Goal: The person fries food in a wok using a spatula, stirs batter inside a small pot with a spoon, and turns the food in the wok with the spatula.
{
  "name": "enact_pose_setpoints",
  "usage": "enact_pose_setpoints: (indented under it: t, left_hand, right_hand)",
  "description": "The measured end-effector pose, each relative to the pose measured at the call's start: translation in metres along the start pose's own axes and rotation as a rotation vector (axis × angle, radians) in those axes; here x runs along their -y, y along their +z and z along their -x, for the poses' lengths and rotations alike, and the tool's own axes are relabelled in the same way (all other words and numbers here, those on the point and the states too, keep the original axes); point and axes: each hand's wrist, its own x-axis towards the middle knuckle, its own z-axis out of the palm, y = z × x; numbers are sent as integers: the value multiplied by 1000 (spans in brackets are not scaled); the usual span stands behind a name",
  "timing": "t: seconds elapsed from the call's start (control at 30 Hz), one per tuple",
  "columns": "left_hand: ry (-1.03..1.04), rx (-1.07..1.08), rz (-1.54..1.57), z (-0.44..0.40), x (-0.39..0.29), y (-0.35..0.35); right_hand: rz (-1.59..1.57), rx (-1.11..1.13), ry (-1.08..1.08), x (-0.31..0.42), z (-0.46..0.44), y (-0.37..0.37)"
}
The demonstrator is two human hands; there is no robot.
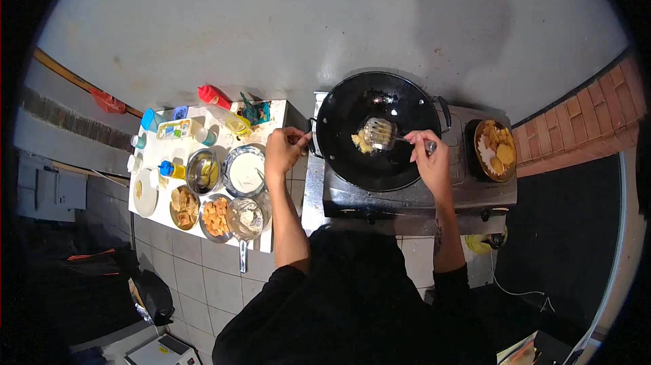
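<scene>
A black wok (339, 161) with two loop handles sits on the stove (441, 195). My left hand (287, 150) is closed at the wok's left handle, its fingertips gripping the loop. In my right hand (430, 157) is the handle of a slotted spatula (381, 134). The spatula's wide metal head lies inside the wok, against a small pale yellow lump of food (362, 141). The wok's inner surface looks shiny and wet around it.
Right of the wok, a bowl of fried pieces (502, 155) stands on the stove. On the white table (268, 229) at left are a bowl of white batter (246, 172), a plate of orange-brown chunks (215, 217), a strainer (245, 219), a red-capped bottle (214, 96) and several containers.
</scene>
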Motion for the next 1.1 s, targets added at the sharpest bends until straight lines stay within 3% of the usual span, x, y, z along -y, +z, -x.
enact_pose_setpoints:
  t: [0.23, 0.27, 0.33, 0.57, 0.8, 1.03, 1.1]
  left_hand:
    - [-83, 11, 31, 0, -7, -7]
    - [15, -14, 46, -1, 0, -5]
    - [-2, 6, 29, -5, 4, -9]
    - [41, 23, 78, -24, 21, -6]
    - [-24, 56, 19, -27, 9, -10]
    - [-51, 32, 1, -14, 3, -10]
    - [48, -5, 44, -10, 14, 0]
  right_hand:
    - [39, 91, -148, 20, 1, -4]
    - [43, 80, -150, 25, 1, -8]
    - [157, 89, -212, 42, 3, -17]
    - [169, 41, -167, 57, 16, -32]
    - [213, -191, 43, 56, 35, -52]
    - [96, -241, -17, 39, 31, -28]
    - [47, -239, -57, 37, 27, -21]
